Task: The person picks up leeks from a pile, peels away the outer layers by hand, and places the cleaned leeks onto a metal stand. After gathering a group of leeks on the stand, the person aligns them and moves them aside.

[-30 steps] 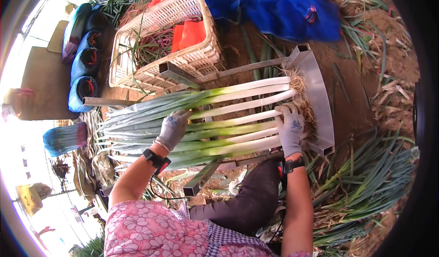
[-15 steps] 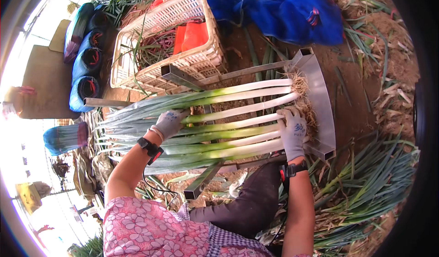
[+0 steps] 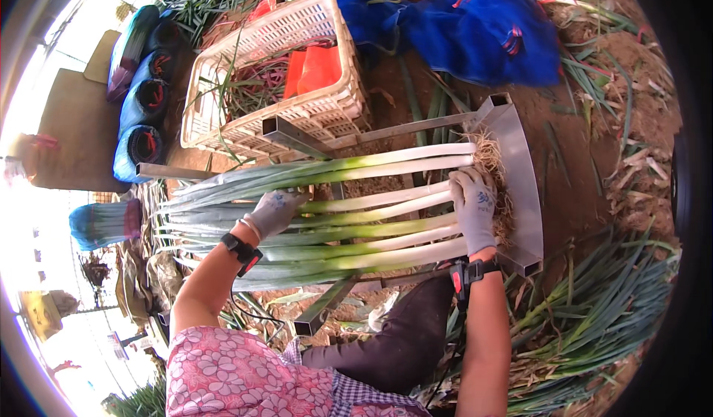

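Observation:
A row of long green onions [image 3: 401,227] lies crosswise on a metal rack [image 3: 327,307], leaves to the left and white ends to the right. My left hand [image 3: 275,210], in a pale grey glove, has its fingers curled round the green part of the stalks in mid-row. Near the roots, my gloved right hand [image 3: 475,205] grips the white ends, its fingers bent over them; its palm hides some of the lower stalks' tips. Stringy roots [image 3: 489,157] lie close to an upright metal end plate [image 3: 522,172].
Beyond the rack stands a cream slatted crate [image 3: 278,116] holding trimmings and an orange-red piece. Blue netting [image 3: 483,31] is heaped behind. Rolled blue net bundles [image 3: 141,101] lie at far left. More green onions [image 3: 594,320] are piled on the soil at right.
My right hand has shifted slightly away from me along the row and now covers the white end of a stalk that showed before. My left hand stays on the leaves. The view has tilted slightly.

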### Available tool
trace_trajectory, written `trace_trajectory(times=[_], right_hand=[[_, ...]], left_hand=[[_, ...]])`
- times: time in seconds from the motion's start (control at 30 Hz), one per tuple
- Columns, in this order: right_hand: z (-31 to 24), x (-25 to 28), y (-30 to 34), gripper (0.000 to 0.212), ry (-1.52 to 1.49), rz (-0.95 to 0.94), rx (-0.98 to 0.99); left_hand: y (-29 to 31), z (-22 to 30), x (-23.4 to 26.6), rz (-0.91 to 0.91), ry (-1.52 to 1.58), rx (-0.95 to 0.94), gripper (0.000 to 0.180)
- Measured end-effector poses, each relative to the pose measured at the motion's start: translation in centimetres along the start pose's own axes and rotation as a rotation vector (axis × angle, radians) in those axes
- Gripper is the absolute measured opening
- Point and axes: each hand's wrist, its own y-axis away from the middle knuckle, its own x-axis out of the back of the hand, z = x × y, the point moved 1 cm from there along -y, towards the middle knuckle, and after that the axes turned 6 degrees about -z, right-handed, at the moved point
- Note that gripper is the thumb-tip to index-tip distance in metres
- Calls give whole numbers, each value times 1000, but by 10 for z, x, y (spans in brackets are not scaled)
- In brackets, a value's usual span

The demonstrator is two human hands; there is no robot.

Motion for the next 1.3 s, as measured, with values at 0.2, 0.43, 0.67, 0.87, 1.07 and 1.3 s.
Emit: trace_trajectory(times=[0.2, 0.43, 0.67, 0.87, 1.07, 1.3], right_hand=[[-5, -7, 10, 13, 9, -59, -80], [3, -7, 7, 14, 50, -77, -85], [1, -14, 4, 13, 53, -67, -85], [1, -7, 5, 13, 9, -85, -166], [-4, -3, -15, 28, 29, 25, -51], [12, -7, -4, 32, 26, -143, -97]], left_hand=[[-3, -15, -23, 133, 127, -56, 29], [-22, 24, 32, 823, -20, 20, 25], [-66, -24, 15, 423, 149, -25, 21], [-57, -7, -8, 273, 203, -171, 23], [-48, -3, -8, 363, 270, -175, 23], [-37, 15, -4, 249, 191, -89, 39]])
